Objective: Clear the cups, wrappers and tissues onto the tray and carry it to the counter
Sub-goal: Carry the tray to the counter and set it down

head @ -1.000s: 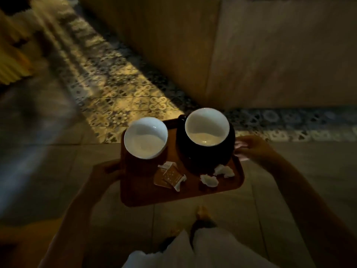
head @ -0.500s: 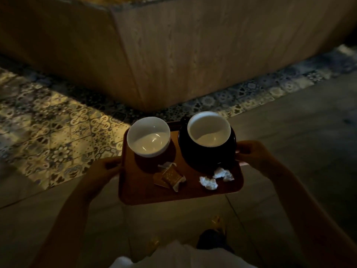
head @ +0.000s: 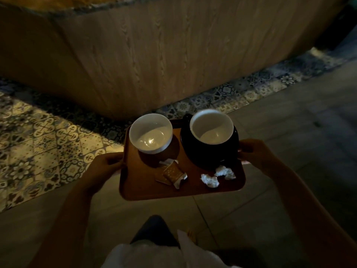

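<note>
Tray [head: 139, 192], brown, loaded, dimly lit

Pretty dim shot looking down at a brown tray [head: 139, 192] held level over a grey tiled floor [head: 289, 113]. Left hand [head: 105, 167] grips the tray's left edge, right hand [head: 255, 154] grips the right edge, thumbs on the rim. On the tray: a white cup [head: 150, 133] at the back left, a second cup [head: 211, 126] sitting on a black saucer [head: 209, 155] at the back right, both look empty. In front of them a crumpled wrapper [head: 171, 173] in the middle and two balled-up tissues [head: 218, 176] just right of it. A wood-panelled counter [head: 164, 55] rises right ahead, with patterned tiles [head: 38, 136] around its base.
</note>
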Motion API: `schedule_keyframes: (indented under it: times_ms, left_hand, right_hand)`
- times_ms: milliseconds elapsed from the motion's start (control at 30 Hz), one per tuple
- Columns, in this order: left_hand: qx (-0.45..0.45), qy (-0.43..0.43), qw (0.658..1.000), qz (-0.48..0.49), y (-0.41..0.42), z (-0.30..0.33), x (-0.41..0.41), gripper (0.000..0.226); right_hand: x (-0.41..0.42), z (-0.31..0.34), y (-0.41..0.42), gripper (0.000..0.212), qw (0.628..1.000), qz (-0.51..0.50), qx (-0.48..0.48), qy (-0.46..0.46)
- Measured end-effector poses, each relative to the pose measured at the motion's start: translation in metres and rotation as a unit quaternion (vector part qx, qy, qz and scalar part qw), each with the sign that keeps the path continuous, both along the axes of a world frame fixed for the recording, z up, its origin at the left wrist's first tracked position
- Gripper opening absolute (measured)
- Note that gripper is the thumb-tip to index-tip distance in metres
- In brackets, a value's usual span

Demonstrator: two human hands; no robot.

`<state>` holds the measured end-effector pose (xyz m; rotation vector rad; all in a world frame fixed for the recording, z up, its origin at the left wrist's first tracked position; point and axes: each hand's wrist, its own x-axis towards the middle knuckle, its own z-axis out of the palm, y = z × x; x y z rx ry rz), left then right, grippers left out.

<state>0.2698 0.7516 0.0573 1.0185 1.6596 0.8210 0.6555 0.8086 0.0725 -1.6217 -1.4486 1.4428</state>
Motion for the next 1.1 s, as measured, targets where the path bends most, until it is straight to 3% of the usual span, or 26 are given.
schedule_keyframes:
  times_ms: [267, 800, 1100]
  left_hand:
    - [-0.003, 0.004, 1.000, 0.000, 0.114, -0.005, 0.015, 0.034]
    - [-0.012, 0.005, 0.998, -0.053, 0.385, 0.025, 0.034, 0.025]
    - [-0.015, 0.019, 1.000, -0.012, 0.493, 0.020, 0.087, 0.032]
  right_hand:
    - [0.017, -0.011, 0.100, 0.029, 0.999, -0.005, 0.034, -0.035]
    - [0.038, 0.005, 0.320, 0.023, 0.996, -0.061, 0.039, -0.051]
    - [0.088, -0.001, 0.472, 0.019, 0.996, -0.006, 0.048, -0.074]
